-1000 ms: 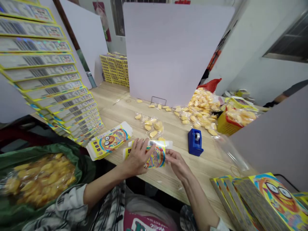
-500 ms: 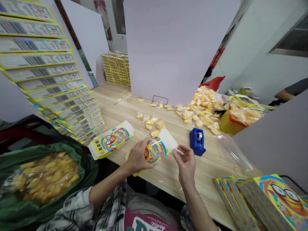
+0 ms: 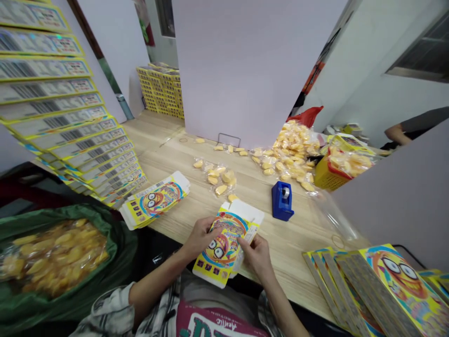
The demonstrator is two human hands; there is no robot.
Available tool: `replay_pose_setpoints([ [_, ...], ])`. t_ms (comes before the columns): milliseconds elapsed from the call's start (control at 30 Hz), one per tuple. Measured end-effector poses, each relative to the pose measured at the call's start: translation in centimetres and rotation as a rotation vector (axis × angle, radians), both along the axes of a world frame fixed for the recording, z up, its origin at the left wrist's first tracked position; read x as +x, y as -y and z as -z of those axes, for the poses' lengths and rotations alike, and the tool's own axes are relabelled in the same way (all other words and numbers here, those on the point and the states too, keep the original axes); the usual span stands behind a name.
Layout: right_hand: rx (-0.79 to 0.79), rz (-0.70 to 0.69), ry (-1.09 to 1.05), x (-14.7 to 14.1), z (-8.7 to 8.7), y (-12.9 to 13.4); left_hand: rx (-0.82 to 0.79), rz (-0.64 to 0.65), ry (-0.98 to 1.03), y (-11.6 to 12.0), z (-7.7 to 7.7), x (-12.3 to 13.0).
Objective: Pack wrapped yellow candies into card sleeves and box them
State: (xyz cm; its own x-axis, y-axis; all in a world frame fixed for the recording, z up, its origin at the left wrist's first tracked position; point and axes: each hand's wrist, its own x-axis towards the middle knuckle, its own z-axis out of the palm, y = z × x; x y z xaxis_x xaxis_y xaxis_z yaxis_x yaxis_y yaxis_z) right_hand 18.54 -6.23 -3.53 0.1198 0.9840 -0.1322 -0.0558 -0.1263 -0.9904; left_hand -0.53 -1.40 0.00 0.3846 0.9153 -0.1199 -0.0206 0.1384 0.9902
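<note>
Beyond the carton (image 3: 223, 247), a wood-grain table (image 3: 168, 161), divider (image 3: 242, 70), white wall (image 3: 361, 61).

Left hand (image 3: 200, 238), at seven o'clock, and right hand (image 3: 258, 256), at five: two. Held carton (image 3: 218, 257), at six: one. Tape dispenser (image 3: 279, 205), at four: one. Yellow basket (image 3: 328, 177), at three: one.

Divider panel (image 3: 242, 70): pale, upright
Tape dispenser (image 3: 279, 204): blue, on wooden table (image 3: 154, 147)
Basket (image 3: 328, 177): yellow, red-rimmed
Window (image 3: 424, 61): dark, in right-hand wall (image 3: 358, 61)
</note>
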Motion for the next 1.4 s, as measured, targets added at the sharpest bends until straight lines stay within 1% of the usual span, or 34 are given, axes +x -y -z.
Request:
replay_pose_setpoints([
  [67,-0.042,-0.180,-0.133,0.3,0.0,0.7,0.001,0.020,0.066,0.3,0.1,0.0],
  [100,-0.038,-0.236,-0.172,0.5,0.0,1.1,0.007,0.027,0.104,0.5,0.1,0.1],
  [133,-0.015,-0.242,-0.178,0.7,-0.1,1.4,0.014,0.035,0.137,0.6,0.1,0.2],
  [167,0.019,-0.194,-0.157,0.8,-0.1,1.7,0.024,0.047,0.159,0.8,0.3,0.3],
  [233,0.084,-0.016,-0.073,1.1,0.0,2.1,0.034,0.087,0.175,1.1,0.7,0.5],
  [267,0.101,0.053,-0.028,1.2,0.1,2.3,0.028,0.107,0.179,1.4,1.0,0.6],
  [300,0.104,0.083,0.011,1.3,0.3,2.3,0.013,0.120,0.185,1.6,1.3,0.7],
  [400,0.122,0.048,0.087,1.6,0.5,2.3,-0.080,0.125,0.211,2.1,2.1,0.8],
  [500,0.180,0.018,0.155,2.2,0.4,2.2,-0.180,0.138,0.214,2.1,2.6,0.4],
  [633,0.218,-0.070,0.218,2.9,-0.4,1.8,-0.198,0.208,0.156,1.3,2.5,-0.1],
  [700,0.247,-0.064,0.244,2.9,-0.8,1.5,-0.143,0.181,0.091,0.8,2.4,0.1],
  [767,0.269,-0.039,0.249,2.7,-1.0,1.3,-0.041,0.106,0.014,0.3,2.4,0.5],
  [833,0.256,0.003,0.197,2.4,-1.1,1.1,0.038,0.051,-0.028,0.0,2.3,1.0],
  [867,0.241,0.020,0.148,2.2,-1.1,1.0,0.048,0.042,-0.021,-0.1,2.3,1.1],
  [900,0.228,0.032,0.097,2.1,-1.2,1.0,0.041,0.045,0.003,-0.2,2.2,1.1],
  [967,0.213,-0.007,0.054,2.1,-1.3,1.2,0.026,0.070,0.063,-0.2,2.2,0.9],
  [1000,0.215,-0.046,0.071,2.2,-1.4,1.3,0.029,0.106,0.081,-0.1,2.1,0.6],
  [1067,0.239,-0.117,0.145,2.4,-1.6,1.7,0.070,0.205,0.055,0.0,2.1,0.0],
  [1133,0.272,-0.152,0.215,2.7,-1.8,2.2,0.133,0.281,-0.004,0.2,2.2,-0.6],
  [1167,0.289,-0.156,0.240,2.7,-1.9,2.5,0.161,0.298,-0.029,0.4,2.2,-0.8],
  [1300,0.313,-0.155,0.328,2.7,-2.0,3.4,0.236,0.269,-0.075,0.9,2.1,-0.7],
  [1400,0.288,-0.104,0.418,2.4,-2.3,3.6,0.252,0.235,-0.092,1.0,1.7,-0.1],
])
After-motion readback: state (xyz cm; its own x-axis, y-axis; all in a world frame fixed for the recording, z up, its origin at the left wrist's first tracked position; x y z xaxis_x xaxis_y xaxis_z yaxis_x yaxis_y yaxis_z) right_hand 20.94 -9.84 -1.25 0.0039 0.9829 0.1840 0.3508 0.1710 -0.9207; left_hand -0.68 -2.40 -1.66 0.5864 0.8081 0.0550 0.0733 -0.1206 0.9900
